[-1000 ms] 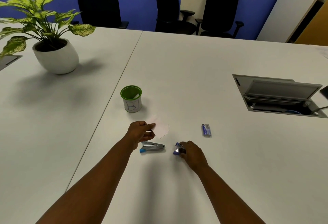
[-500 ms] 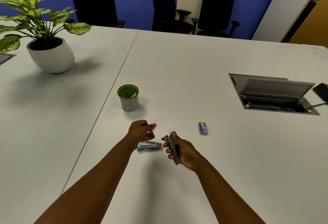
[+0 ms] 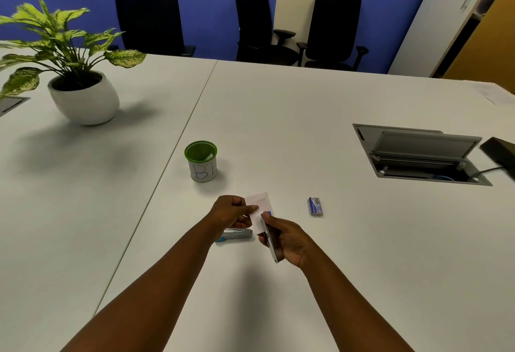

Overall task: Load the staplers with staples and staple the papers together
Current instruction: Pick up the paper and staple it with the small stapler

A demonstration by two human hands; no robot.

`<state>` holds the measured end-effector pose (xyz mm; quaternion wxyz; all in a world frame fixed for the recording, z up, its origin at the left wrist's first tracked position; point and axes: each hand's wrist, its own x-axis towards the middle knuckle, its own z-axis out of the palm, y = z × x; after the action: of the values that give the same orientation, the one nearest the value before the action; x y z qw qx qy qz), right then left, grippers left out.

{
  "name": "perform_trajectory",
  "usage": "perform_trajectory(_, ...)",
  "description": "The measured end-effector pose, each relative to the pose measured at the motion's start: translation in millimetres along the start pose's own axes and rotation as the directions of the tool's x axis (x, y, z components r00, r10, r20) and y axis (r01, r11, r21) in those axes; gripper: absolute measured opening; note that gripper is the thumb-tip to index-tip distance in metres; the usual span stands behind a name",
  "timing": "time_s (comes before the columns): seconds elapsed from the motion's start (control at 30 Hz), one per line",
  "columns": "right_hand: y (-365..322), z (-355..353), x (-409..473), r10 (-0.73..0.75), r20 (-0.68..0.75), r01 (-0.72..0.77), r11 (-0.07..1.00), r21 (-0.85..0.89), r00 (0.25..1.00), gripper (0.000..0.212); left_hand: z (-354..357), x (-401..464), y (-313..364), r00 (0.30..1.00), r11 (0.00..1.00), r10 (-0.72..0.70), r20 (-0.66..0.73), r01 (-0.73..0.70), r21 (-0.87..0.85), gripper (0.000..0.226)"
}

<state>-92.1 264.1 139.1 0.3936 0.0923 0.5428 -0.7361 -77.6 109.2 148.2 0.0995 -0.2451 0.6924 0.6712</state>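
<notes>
Left hand (image 3: 232, 213) pinches papers (image 3: 260, 206); right hand (image 3: 288, 240) grips stapler (image 3: 271, 237).

A small white slip of papers (image 3: 259, 206) is held above the table, its lower edge at the purple-tipped stapler (image 3: 271, 239). A silver, blue-ended stapler (image 3: 235, 234) lies flat nearby; a blue staple box (image 3: 315, 206) lies apart.

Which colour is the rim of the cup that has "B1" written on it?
Green. The cup has a green rim and inside, over a white body; the head view shows it.
</notes>
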Motion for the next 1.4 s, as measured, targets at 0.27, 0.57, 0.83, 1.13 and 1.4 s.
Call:
perform_trajectory(0.27,0,3,-4,-0.049,-0.028,0.050,0.998,0.024,0.998,0.017,2,-6,4,0.999,1.000,0.016,0.031,-0.016,0.004,0.009)
perform_trajectory(0.57,-1,5,-3,-0.119,-0.120,0.109,0.990,-0.090,0.986,0.025,3,-8,5,0.998,1.000,0.029,0.048,-0.029,-0.012,0.013)
perform_trajectory(0.83,-2,1,-9,-0.030,-0.007,0.030,0.999,-0.037,1.000,0.022,-1,-5,3,0.999,0.998,0.032,-0.018,-0.033,-0.048,0.013)
perform_trajectory(1.13,0,-34,12,-0.286,-0.206,0.184,0.895,-0.407,0.936,0.031,-13,3,-7,0.996,0.983,-0.036,-0.086,0.020,-0.183,0.011)
perform_trajectory(1.4,20,-68,37,-0.400,0.018,0.144,0.288,-0.947,0.917,0.039,-10,9,-8,0.994,0.961,-0.087,-0.066,0.066,-0.270,0.005)
